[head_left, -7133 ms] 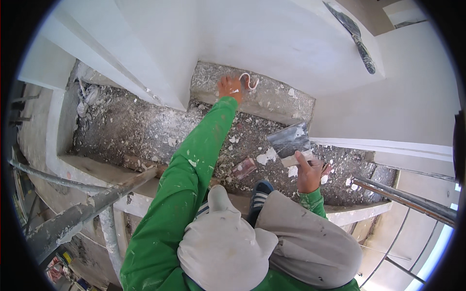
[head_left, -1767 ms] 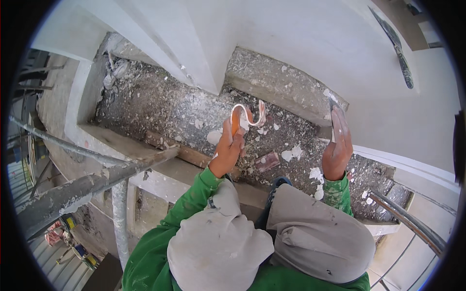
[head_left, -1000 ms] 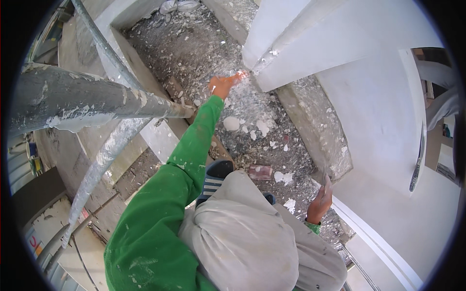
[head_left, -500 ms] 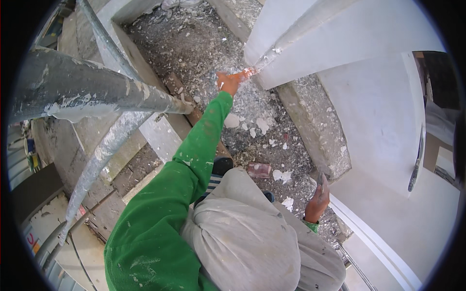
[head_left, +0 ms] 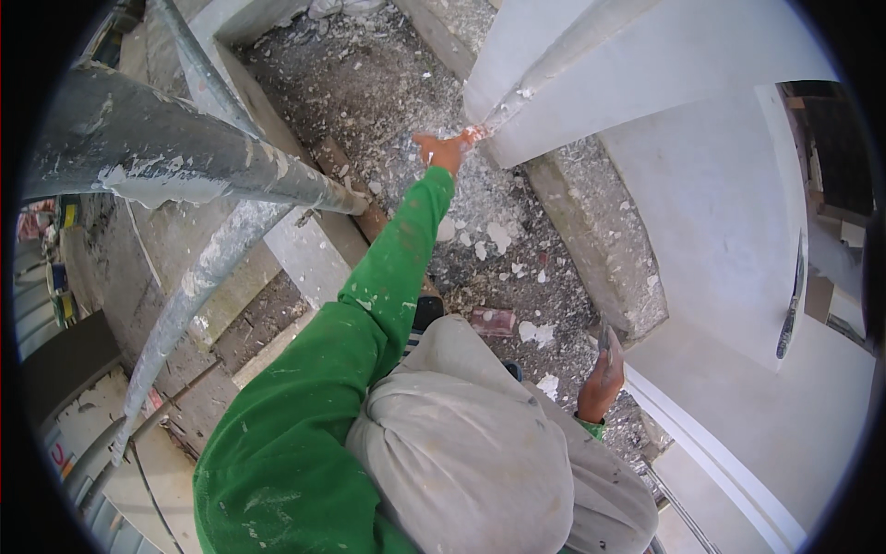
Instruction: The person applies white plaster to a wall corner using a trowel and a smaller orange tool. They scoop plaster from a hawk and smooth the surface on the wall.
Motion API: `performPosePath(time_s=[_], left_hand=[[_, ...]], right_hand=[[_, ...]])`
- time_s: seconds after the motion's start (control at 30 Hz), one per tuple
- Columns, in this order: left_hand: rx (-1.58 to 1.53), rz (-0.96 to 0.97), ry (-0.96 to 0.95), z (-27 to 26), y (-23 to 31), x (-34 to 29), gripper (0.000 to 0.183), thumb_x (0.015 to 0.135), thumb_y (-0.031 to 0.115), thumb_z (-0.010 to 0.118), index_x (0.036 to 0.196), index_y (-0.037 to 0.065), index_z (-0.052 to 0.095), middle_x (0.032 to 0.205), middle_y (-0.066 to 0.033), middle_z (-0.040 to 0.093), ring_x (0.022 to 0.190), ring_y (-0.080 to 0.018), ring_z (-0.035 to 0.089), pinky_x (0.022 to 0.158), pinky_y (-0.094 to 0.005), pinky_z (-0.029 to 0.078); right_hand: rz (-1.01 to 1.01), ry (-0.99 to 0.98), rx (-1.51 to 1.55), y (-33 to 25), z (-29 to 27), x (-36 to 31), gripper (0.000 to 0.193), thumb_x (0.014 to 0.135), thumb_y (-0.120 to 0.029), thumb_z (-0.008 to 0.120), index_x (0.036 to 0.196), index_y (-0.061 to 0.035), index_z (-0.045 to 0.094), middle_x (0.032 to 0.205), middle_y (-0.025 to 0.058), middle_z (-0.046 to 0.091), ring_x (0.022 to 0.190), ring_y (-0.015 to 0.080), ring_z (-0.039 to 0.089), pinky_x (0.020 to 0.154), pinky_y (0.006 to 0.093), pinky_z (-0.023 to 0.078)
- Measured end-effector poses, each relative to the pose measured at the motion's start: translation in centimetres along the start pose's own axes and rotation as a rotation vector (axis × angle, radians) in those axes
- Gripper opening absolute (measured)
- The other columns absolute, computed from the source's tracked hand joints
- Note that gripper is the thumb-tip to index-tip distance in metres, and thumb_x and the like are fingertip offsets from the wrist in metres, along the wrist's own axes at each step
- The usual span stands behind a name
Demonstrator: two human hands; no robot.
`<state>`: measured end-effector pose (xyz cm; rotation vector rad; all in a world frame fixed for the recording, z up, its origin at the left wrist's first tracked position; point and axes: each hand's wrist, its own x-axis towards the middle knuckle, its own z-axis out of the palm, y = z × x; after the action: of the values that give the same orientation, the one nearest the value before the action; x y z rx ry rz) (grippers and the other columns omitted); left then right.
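My left hand, in a green sleeve, is stretched out to the foot of a white plastered column. Its thumb stands away from the fingers. An orange-red, white-speckled patch shows at the fingertips, and I cannot make out whether it is fingers or something held. Low on the right, my right hand is closed round a grey flat-bladed tool, its blade pointing up. The rest of that tool is hidden by the fingers.
Thick plaster-splashed grey pipes cross at the left. Rubble and white flakes litter the ground, with a reddish block near my feet. A concrete ledge runs beside the white wall. A dark narrow tool shows at the wall's right edge.
My left hand has shifted slightly to the right, still at the column's foot, and the sleeve has moved with it. My right hand has hardly moved.
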<state>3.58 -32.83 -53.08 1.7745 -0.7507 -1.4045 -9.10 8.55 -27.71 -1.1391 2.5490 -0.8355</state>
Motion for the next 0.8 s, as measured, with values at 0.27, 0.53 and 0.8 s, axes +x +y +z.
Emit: performPosePath(time_s=[0.27, 0.53, 0.8], left_hand=[[-0.267, -0.034, -0.278, -1.5, 6.5, -4.8, 0.088, 0.064, 0.002, 0.084, 0.122, -0.007, 0.018, 0.102, -0.0260, 0.053, 0.086, -0.0322, 0.064, 0.078, -0.0407, 0.057], [-0.304, 0.032, -0.345, -3.4, 11.5, -6.8, 0.055, 0.080, -0.002, 0.064, 0.119, -0.001, 0.025, 0.113, -0.0264, 0.045, 0.090, -0.0334, 0.062, 0.071, -0.0409, 0.061], [-0.314, 0.105, -0.482, -8.1, 13.7, -9.1, 0.046, 0.087, -0.005, 0.042, 0.125, -0.002, 0.017, 0.122, -0.0272, 0.039, 0.102, -0.0367, 0.059, 0.084, -0.0490, 0.057]], right_hand=[[0.011, -0.062, -0.011, 0.6, 0.5, -0.2, 0.032, 0.094, -0.002, 0.043, 0.122, 0.0053, 0.055, 0.119, 0.0198, 0.061, 0.113, 0.0304, 0.056, 0.098, 0.0372, 0.040], [-0.016, -0.111, 0.043, -0.4, 1.7, 1.4, 0.032, 0.094, -0.004, 0.042, 0.122, 0.0054, 0.055, 0.120, 0.0207, 0.060, 0.114, 0.0325, 0.056, 0.098, 0.0377, 0.040], [0.038, -0.106, 0.085, -0.4, 1.9, 1.8, 0.032, 0.095, -0.006, 0.042, 0.122, 0.0046, 0.056, 0.120, 0.0206, 0.060, 0.113, 0.0329, 0.056, 0.098, 0.0381, 0.041]])
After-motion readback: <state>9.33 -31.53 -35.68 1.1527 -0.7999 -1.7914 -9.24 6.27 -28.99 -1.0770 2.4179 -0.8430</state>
